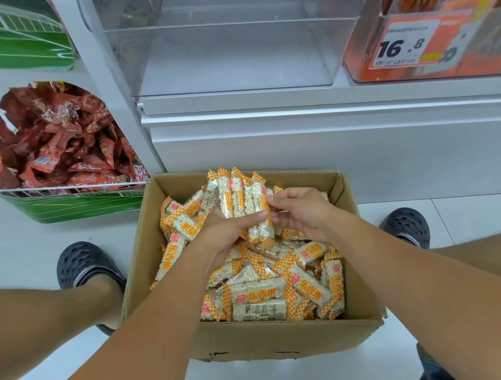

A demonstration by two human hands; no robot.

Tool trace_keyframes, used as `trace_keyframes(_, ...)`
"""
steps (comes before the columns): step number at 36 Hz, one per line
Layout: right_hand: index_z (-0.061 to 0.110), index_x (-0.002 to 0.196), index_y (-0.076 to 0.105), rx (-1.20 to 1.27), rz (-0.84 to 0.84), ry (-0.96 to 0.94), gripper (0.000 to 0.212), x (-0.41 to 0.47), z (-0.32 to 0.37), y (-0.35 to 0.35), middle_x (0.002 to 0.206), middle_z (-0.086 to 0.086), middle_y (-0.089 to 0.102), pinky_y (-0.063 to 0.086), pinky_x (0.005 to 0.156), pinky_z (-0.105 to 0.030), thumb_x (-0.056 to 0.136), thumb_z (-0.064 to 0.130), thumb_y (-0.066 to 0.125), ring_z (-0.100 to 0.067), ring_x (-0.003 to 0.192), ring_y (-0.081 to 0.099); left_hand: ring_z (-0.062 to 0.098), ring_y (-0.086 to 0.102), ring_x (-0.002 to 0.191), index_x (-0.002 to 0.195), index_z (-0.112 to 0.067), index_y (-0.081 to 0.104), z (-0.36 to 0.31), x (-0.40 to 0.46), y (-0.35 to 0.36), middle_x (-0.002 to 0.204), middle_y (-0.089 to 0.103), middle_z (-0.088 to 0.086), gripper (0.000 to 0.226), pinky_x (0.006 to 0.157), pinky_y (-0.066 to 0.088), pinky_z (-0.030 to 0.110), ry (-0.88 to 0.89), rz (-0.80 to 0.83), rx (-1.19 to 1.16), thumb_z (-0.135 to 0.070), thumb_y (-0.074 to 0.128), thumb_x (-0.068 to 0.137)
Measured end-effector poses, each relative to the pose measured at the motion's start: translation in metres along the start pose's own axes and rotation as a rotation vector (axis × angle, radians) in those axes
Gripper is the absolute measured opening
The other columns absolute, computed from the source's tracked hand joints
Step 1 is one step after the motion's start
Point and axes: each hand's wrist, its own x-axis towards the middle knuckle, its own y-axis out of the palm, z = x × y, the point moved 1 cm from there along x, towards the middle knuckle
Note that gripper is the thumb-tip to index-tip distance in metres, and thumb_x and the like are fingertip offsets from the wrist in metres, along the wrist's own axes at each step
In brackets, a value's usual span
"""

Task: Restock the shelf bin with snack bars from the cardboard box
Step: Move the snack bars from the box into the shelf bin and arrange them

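White tiled shop floor, white shelving: left hand [227, 230] grip clasps upright bundle of orange-and-white wrapped snack bars [244, 203], right hand [298, 212] pinching its edge, above open brown cardboard box [284, 337]; best squared before lifting to empty clear plastic shelf bin [232, 52].

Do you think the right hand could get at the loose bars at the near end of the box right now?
Probably yes: the cardboard box is open-topped, the loose bars lie uncovered below the right hand, which holds nothing firmly.
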Motion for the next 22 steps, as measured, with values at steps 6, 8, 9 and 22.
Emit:
trace_keyframes(6, -0.001, 0.114, 0.067, 0.125, 0.165, 0.050, 0.034, -0.005, 0.004, -0.005, 0.089, -0.008, 0.067, 0.058, 0.067, -0.023, 0.083, 0.010, 0.077, -0.014, 0.072, 0.064, 0.025, 0.034, 0.141, 0.158, -0.014, 0.001, -0.003, 0.001, -0.002, 0.157, 0.033, 0.011, 0.118, 0.111, 0.030, 0.044, -0.015, 0.054, -0.052, -0.015, 0.085, 0.074)
trace_keyframes(8, -0.002, 0.126, 0.061, 0.171, 0.227, 0.071, 0.057, -0.005, 0.004, -0.009, 0.096, -0.008, 0.066, 0.057, 0.067, -0.022, 0.074, 0.010, 0.081, -0.013, 0.074, 0.063, 0.025, 0.033, 0.143, 0.158, -0.021, -0.002, -0.004, -0.001, -0.001, 0.159, 0.030, 0.009, 0.127, 0.107, 0.037, 0.044, -0.007, 0.092, -0.068, -0.027, 0.087, 0.069)
trace_keyframes(9, -0.003, 0.131, 0.057, 0.173, 0.242, 0.077, 0.065, -0.005, 0.004, -0.010, 0.099, -0.008, 0.066, 0.057, 0.067, -0.022, 0.072, 0.010, 0.081, -0.013, 0.076, 0.063, 0.024, 0.034, 0.143, 0.158, -0.026, -0.001, -0.005, -0.001, 0.000, 0.160, 0.029, 0.005, 0.130, 0.105, 0.040, 0.043, 0.012, 0.098, -0.049, -0.040, 0.088, 0.064)
trace_keyframes(22, 0.011, 0.127, 0.066, 0.111, 0.224, -0.115, 0.033, -0.007, 0.019, 0.014, 0.108, -0.006, 0.074, 0.056, 0.076, -0.036, 0.094, 0.017, 0.065, -0.016, 0.087, 0.070, -0.008, 0.063, 0.084, 0.127, -0.026, 0.051, -0.011, 0.008, 0.008, 0.108, 0.064, -0.011, 0.023, 0.060, 0.049, 0.010, 0.322, -0.117, 0.191, -0.023, 0.040, 0.107)
